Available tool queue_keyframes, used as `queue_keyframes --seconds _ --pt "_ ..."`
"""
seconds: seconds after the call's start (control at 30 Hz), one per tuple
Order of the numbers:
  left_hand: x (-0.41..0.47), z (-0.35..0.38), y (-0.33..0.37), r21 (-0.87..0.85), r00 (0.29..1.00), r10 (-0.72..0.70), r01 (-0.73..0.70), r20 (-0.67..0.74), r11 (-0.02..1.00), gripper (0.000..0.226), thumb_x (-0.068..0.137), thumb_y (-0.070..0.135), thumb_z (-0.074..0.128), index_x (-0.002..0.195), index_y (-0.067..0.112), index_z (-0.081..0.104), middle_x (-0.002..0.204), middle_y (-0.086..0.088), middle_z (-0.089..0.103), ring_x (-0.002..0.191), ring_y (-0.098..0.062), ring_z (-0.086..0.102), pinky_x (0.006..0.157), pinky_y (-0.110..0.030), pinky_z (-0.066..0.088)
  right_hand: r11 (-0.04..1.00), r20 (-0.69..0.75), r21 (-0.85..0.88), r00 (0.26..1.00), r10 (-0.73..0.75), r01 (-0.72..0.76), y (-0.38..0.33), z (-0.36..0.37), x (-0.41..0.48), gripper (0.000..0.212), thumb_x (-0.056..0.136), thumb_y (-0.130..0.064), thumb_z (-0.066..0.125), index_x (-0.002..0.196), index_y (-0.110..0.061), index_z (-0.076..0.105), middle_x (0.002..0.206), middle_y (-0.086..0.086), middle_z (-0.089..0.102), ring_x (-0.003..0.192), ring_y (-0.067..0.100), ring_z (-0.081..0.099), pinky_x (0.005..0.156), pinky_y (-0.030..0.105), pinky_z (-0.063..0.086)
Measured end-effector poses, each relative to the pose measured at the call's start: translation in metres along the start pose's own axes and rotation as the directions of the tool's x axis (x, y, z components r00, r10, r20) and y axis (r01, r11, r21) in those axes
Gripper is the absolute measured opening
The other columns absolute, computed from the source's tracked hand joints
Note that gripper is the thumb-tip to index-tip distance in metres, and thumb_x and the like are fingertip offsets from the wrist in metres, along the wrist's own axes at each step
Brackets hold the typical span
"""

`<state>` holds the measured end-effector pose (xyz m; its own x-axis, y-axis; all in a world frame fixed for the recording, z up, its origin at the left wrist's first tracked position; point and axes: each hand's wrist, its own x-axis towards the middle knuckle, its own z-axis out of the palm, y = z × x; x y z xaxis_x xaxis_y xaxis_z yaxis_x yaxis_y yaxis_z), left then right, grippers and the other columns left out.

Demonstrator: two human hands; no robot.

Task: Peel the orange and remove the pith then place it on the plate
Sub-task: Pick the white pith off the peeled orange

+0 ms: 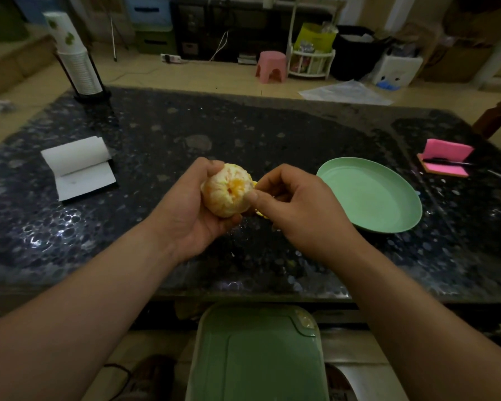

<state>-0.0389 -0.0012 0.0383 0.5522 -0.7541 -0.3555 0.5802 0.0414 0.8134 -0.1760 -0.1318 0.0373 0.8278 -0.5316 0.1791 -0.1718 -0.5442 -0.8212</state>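
Note:
A peeled orange (227, 191), pale with white pith and an orange patch at its centre, sits in my left hand (185, 206), whose fingers and thumb curl round it above the dark table. My right hand (295, 206) is right beside it, thumb touching the fruit's right side, fingers curled over yellow peel (261, 213) that shows only at its edges. An empty green plate (370, 195) lies on the table just right of my right hand.
The dark speckled table (156, 250) carries an open white notepad (78, 167) at the left, a stack of paper cups in a stand (75, 62) at the back left and pink sticky notes with a pen (446, 159) at the right. A green bin lid (258, 354) sits below the table's front edge.

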Motion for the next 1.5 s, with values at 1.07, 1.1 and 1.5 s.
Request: queue_keyframes --seconds 1.07,1.1,1.5 --pt "0.0 0.003 -0.01 0.144 0.997 0.053 -0.044 -0.063 0.989 0.028 0.103 0.033 0.05 0.117 0.016 0.068 0.097 -0.007 0.081 0.083 -0.022 0.073 0.06 -0.028 0.058 0.991 0.02 -0.129 1.0 -0.02 0.023 0.01 0.005 -0.008 0.009 0.101 -0.038 0.072 0.099 -0.03 0.073 0.082 -0.012 0.071 0.073 0.003 0.065 0.067 0.026 0.055" --pt "0.001 0.002 -0.012 0.159 0.997 0.047 -0.036 -0.068 0.987 0.03 0.103 0.034 0.051 0.119 0.015 0.068 0.098 -0.008 0.08 0.083 -0.021 0.073 0.06 -0.028 0.058 0.991 0.02 -0.135 1.0 -0.008 0.01 0.011 0.006 -0.008 0.009 0.101 -0.038 0.072 0.097 -0.03 0.073 0.08 -0.012 0.07 0.072 0.003 0.064 0.066 0.026 0.054" --pt "-0.011 0.014 -0.03 0.208 0.992 0.011 0.015 -0.125 0.978 0.03 0.101 0.034 0.053 0.118 0.015 0.069 0.103 -0.009 0.077 0.087 -0.023 0.071 0.067 -0.033 0.055 0.935 -0.004 -0.354 1.0 -0.028 0.025 0.009 0.014 -0.029 0.011 0.104 -0.026 0.06 0.094 -0.023 0.063 0.081 -0.01 0.063 0.074 0.012 0.057 0.062 0.033 0.041"
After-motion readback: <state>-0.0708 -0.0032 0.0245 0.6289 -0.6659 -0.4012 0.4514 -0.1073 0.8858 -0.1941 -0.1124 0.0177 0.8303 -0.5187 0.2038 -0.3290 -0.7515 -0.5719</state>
